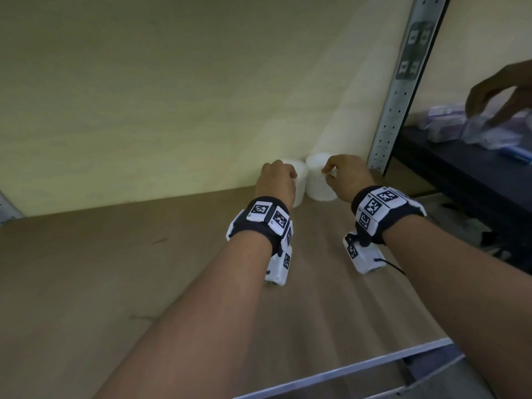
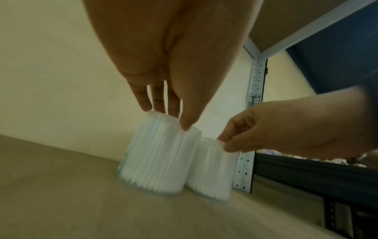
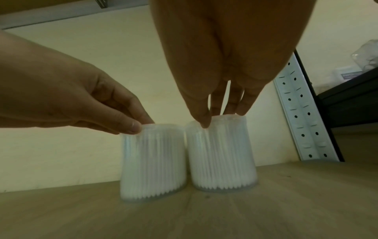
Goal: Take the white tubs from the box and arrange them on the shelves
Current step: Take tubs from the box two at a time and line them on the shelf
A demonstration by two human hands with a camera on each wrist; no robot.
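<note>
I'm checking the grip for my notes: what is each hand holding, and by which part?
The left hand pinches the left tub by its top rim; the right hand pinches the right tub likewise.

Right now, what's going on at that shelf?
A person is setting two white tubs side by side at the back of the wooden shelf, near the wall. The left hand grips the left tub by its top rim; the right hand grips the right tub likewise. Both tubs stand upright on the board.
</note>
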